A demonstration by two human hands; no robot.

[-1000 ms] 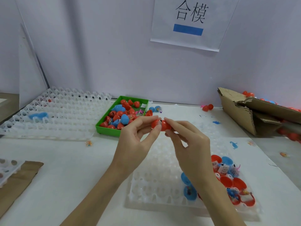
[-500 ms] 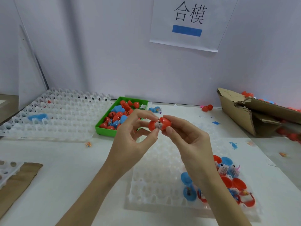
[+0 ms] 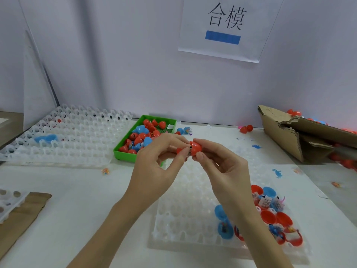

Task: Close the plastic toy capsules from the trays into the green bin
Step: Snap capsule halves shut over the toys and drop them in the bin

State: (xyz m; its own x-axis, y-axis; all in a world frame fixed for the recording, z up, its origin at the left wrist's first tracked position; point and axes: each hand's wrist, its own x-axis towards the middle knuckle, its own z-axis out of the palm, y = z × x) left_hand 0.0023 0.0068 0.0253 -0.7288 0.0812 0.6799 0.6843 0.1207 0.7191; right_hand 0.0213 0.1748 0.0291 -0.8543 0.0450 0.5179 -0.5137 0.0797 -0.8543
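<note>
Both hands hold one red capsule (image 3: pixel 195 148) in front of me, above the table. My right hand (image 3: pixel 224 171) pinches its rounded half between thumb and fingers. My left hand (image 3: pixel 158 161) pinches the other half, and a printed slip shows in the gap between the halves. Behind the hands, the green bin (image 3: pixel 123 154) holds several red and blue shut capsules. Below the hands lies a clear tray (image 3: pixel 183 219), with several open red and blue capsule halves and small toys in its right part.
A large clear tray (image 3: pixel 73 138) lies at the left with a blue piece on it. A torn cardboard box (image 3: pixel 286 136) with red capsules stands at the right. Loose capsules and small toys lie around the white table. A brown paper and another tray sit at the lower left.
Both hands have turned the red capsule slightly and drawn its halves a little apart; the printed slip now shows between them. The hands stay at the same place.
</note>
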